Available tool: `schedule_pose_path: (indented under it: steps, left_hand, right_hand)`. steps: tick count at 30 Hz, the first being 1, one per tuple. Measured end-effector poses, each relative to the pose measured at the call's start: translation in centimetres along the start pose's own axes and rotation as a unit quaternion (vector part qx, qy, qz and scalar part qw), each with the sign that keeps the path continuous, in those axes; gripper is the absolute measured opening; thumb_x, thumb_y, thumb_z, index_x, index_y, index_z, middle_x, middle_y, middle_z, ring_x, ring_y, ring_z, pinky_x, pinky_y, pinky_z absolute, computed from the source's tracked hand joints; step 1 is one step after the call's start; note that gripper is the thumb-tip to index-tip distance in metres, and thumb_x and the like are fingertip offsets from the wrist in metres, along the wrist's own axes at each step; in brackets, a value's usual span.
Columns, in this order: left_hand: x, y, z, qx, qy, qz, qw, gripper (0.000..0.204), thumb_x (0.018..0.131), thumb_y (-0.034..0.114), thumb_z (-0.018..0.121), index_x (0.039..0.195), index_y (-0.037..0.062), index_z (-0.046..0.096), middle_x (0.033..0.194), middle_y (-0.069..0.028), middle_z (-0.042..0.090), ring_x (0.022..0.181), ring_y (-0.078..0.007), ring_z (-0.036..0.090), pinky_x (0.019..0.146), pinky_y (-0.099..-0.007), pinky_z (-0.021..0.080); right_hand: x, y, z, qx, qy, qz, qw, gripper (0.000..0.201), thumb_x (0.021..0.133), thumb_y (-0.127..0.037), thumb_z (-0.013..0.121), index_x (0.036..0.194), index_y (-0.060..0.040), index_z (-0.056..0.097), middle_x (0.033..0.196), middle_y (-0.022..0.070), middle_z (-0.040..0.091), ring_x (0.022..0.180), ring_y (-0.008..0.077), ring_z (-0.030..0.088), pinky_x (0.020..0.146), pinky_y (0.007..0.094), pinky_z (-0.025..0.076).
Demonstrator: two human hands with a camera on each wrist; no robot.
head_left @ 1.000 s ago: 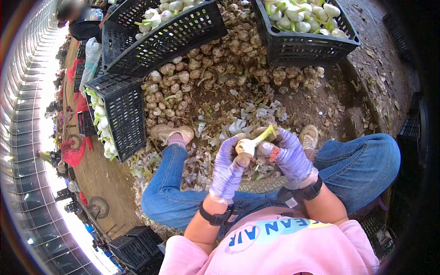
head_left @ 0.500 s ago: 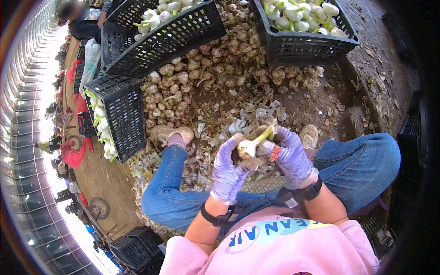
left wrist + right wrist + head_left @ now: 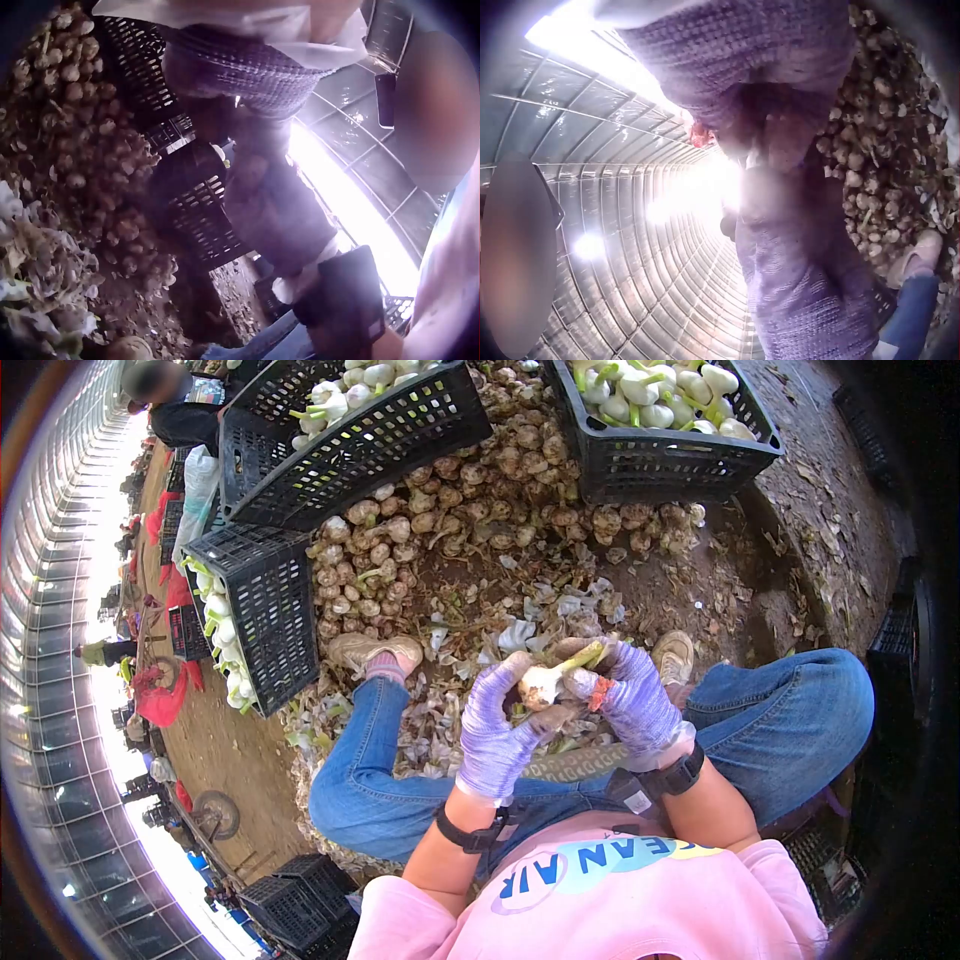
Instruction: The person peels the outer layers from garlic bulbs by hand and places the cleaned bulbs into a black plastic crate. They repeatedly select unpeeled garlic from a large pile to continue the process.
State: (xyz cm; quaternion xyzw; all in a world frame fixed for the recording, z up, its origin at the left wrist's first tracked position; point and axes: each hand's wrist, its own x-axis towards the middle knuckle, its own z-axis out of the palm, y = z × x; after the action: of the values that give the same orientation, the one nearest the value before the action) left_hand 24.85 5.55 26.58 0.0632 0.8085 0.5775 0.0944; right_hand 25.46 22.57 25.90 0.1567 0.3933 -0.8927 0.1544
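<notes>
In the head view a garlic bulb (image 3: 540,687) with white and brownish skin and a pale green stem (image 3: 582,658) is between my two hands, above my lap. My left hand (image 3: 495,732), in a purple knitted glove with darkened fingertips, grips the bulb from the left, thumb below it. From the other side my right hand (image 3: 640,705) pinches near the base of the stem; an orange-red band (image 3: 600,694) wraps its thumb. Both wrist views show the purple gloves close up, dark and backlit, and the bulb is mostly hidden there.
Loose papery peelings (image 3: 420,730) cover the ground between my legs. Beyond lies a heap of unpeeled garlic (image 3: 500,490). Black crates of clean white garlic stand at the back left (image 3: 370,455), at the back right (image 3: 680,465) and tipped beside my foot (image 3: 268,620). Another person (image 3: 185,420) sits far left.
Between my hands the garlic has turned slightly, and its stem now leans lower to the right than half a second ago. My left thumb has moved right, under the bulb.
</notes>
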Motion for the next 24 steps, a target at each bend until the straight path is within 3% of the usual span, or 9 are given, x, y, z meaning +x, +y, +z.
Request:
schedule_pose_path:
  steps: [9,11,13,15,16,17,19,20,24]
  left_hand:
    - [0.5,0.5,0.0,-0.008,-0.025,0.055,0.998,0.069,0.068,0.038,0.077,0.119,0.0025,0.047,0.112,-0.0085,0.051,0.101,-0.0178,0.052,0.087,-0.0306,0.044]
    - [0.5,0.5,0.2,-0.237,0.002,-0.07,0.969,0.063,0.071,0.033,0.076,0.117,0.0016,0.048,0.106,-0.0116,0.054,0.084,-0.0181,0.058,0.072,-0.0276,0.049]
    - [0.7,-0.2,-0.9,-0.24,-0.026,-0.169,0.956,0.057,0.077,0.051,0.064,0.109,0.0045,0.054,0.092,-0.0098,0.058,0.066,-0.0145,0.056,0.055,-0.0234,0.047]
    - [1.7,-0.3,-2.7,-0.392,-0.15,-0.364,0.832,0.061,0.081,0.064,0.049,0.099,0.0068,0.059,0.076,-0.0053,0.059,0.054,-0.0109,0.052,0.045,-0.0205,0.042]
    - [2.3,0.3,-3.2,-0.324,-0.182,-0.392,0.841,0.066,0.082,0.069,0.039,0.096,0.0085,0.061,0.071,-0.0027,0.059,0.057,-0.0102,0.054,0.047,-0.0193,0.041]
    - [2.5,0.5,-2.6,-0.324,-0.181,-0.392,0.842,0.066,0.082,0.069,0.039,0.096,0.0085,0.061,0.071,-0.0027,0.059,0.057,-0.0102,0.054,0.047,-0.0193,0.041]
    - [2.6,0.6,-1.0,-0.209,-0.041,-0.318,0.924,0.069,0.085,0.067,0.035,0.099,0.0035,0.059,0.072,-0.0051,0.059,0.056,-0.0121,0.053,0.048,-0.0243,0.042]
    - [2.5,0.5,-0.9,-0.206,-0.038,-0.27,0.94,0.062,0.087,0.06,0.039,0.104,0.0033,0.057,0.078,-0.0042,0.059,0.064,-0.0119,0.055,0.055,-0.0245,0.044]
    - [1.9,0.7,-0.3,-0.083,-0.023,-0.13,0.988,0.06,0.087,0.053,0.049,0.117,0.0022,0.05,0.102,-0.0057,0.056,0.088,-0.0119,0.055,0.075,-0.0249,0.045]
  right_hand:
    - [-0.1,-0.7,0.4,0.035,-0.049,0.069,0.996,0.03,0.08,-0.012,0.066,0.107,-0.0009,0.058,0.104,0.0071,0.061,0.094,0.0143,0.058,0.082,0.0277,0.047]
    - [0.0,0.1,-0.2,-0.026,-0.051,0.046,0.997,0.028,0.08,-0.012,0.066,0.104,-0.0014,0.059,0.101,0.0067,0.061,0.09,0.014,0.058,0.079,0.0283,0.047]
    - [0.1,0.8,-0.9,-0.087,-0.054,0.024,0.994,0.025,0.08,-0.012,0.066,0.101,-0.0019,0.059,0.098,0.0064,0.061,0.086,0.0138,0.059,0.076,0.0288,0.048]
    - [0.4,1.1,-1.3,-0.45,-0.075,-0.304,0.837,0.019,0.079,-0.012,0.065,0.095,-0.0027,0.06,0.094,0.0044,0.06,0.079,0.012,0.056,0.071,0.0285,0.046]
    - [0.1,1.0,-1.0,-0.434,-0.076,-0.314,0.841,0.021,0.079,-0.009,0.064,0.098,-0.003,0.058,0.091,0.0028,0.058,0.079,0.011,0.054,0.071,0.0276,0.046]
    - [0.1,1.5,-1.0,-0.433,-0.077,-0.314,0.841,0.021,0.079,-0.009,0.064,0.098,-0.003,0.058,0.091,0.0028,0.058,0.079,0.011,0.054,0.071,0.0276,0.046]
    - [0.3,1.7,-0.2,-0.129,-0.073,-0.005,0.989,0.029,0.08,-0.01,0.065,0.105,-0.0029,0.054,0.095,0.0029,0.058,0.086,0.0107,0.054,0.075,0.0278,0.046]
    - [-0.1,0.7,0.1,-0.018,-0.086,0.021,0.996,0.036,0.079,-0.009,0.067,0.11,-0.003,0.05,0.097,0.004,0.058,0.092,0.0112,0.054,0.081,0.0284,0.046]
    - [0.3,1.5,0.1,-0.057,-0.054,0.001,0.997,0.038,0.077,-0.007,0.07,0.11,-0.0028,0.052,0.103,0.0066,0.059,0.095,0.0123,0.055,0.084,0.0276,0.046]
